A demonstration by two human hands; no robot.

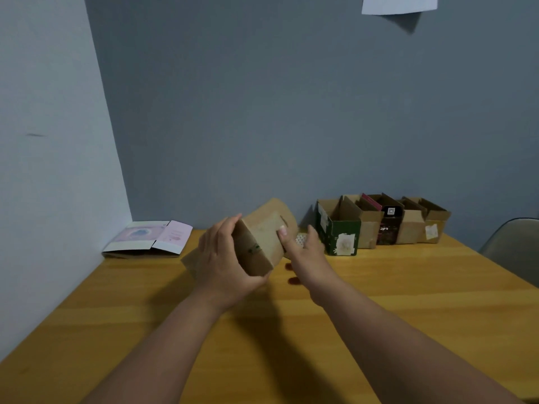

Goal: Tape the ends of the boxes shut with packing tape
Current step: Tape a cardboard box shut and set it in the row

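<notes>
Above the wooden bench, the left hand curls round the near end of a small brown cardboard box, palm under it and fingers wrapped on its left side, while the right hand pinches its right edge, thumb pressed on the upper face. The box is lifted and tilted, clear of the bench. No tape roll is plainly visible, so the step looks like folding and squaring the end flaps before taping. To do it well, keep the left grip firm, press the flaps flat and flush, and hold the seam closed. Right of the held box, against the wall, stands a row of open boxes, led by a green one. Left of it lies a flattened pink carton.
</notes>
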